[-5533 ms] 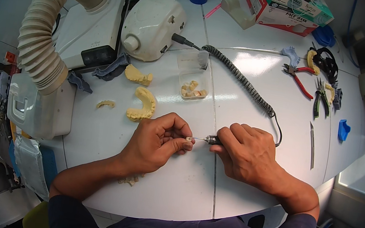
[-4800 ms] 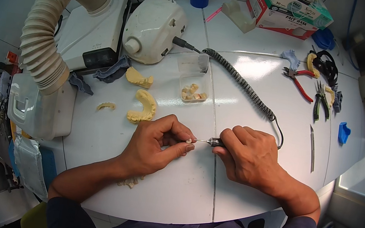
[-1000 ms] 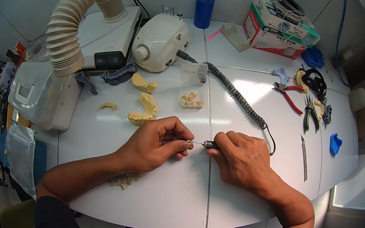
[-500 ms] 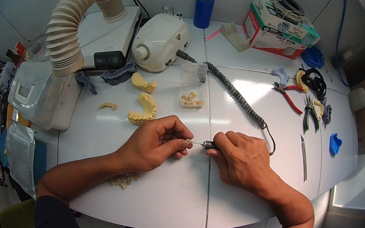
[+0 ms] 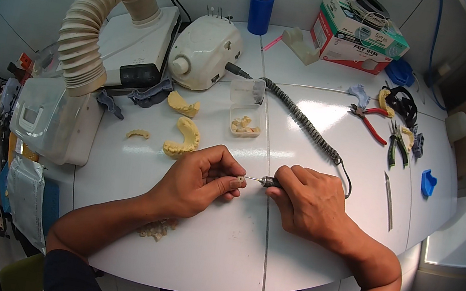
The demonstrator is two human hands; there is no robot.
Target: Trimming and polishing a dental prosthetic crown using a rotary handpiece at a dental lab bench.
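Between thumb and fingers, my left hand (image 5: 203,178) pinches a small pale tooth-like piece (image 5: 241,180). My right hand (image 5: 311,200) is wrapped round a dark rotary handpiece (image 5: 270,182), its thin metal bit (image 5: 253,178) pointing left at the piece. Bit and piece are close together; whether they touch I cannot tell. A coiled cord (image 5: 303,123) runs from the handpiece side up to the white control unit (image 5: 206,53). Beyond my left hand lie yellow dental casts (image 5: 184,138) and a small clear box (image 5: 243,124) with several pale pieces inside.
A ribbed suction hose (image 5: 83,30) arches over the left side, above a clear-lidded case (image 5: 51,117). To the right lie red-handled pliers (image 5: 374,120), green-handled pliers (image 5: 397,146) and a slim metal knife (image 5: 389,200). Stacked boxes (image 5: 354,37) stand at the back.
My right hand and the handpiece have shifted very slightly to the right. My left hand stays in nearly the same place, still pinching the small piece.
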